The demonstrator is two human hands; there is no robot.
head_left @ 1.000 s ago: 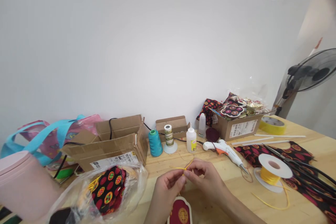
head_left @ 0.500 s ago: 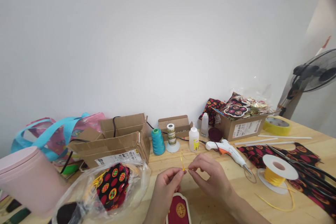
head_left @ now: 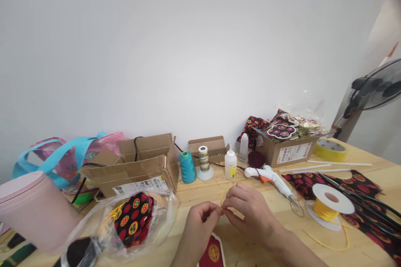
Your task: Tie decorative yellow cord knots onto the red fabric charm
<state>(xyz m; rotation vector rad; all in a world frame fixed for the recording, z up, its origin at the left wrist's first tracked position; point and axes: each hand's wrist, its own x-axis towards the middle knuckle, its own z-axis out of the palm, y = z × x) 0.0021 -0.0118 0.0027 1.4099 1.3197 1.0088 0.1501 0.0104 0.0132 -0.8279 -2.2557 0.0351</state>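
Low in the middle of the head view, my left hand (head_left: 200, 221) pinches a thin yellow cord (head_left: 222, 199) between thumb and forefinger. My right hand (head_left: 247, 208) closes on the same cord, its fingertips meeting those of my left. A short end of cord stands up behind the fingertips; the rest is covered by my fingers. Just below my hands lies a dark red fabric piece (head_left: 214, 252) with a pale border and a round gold emblem, partly cut off by the frame. Whether the cord joins that piece, I cannot tell.
Rightward are a yellow cord spool (head_left: 332, 199), scissors (head_left: 354, 194) on patterned fabric, and a glue gun (head_left: 271, 180). Behind stand a glue bottle (head_left: 231, 164), a teal thread cone (head_left: 188, 167) and cardboard boxes (head_left: 294, 150). A plastic bag (head_left: 166, 212) and pink bin (head_left: 34, 212) sit leftward.
My right hand has moved left, so its fingertips now meet those of my left hand at the cord. Less of the upright cord end shows. The view has shifted slightly.
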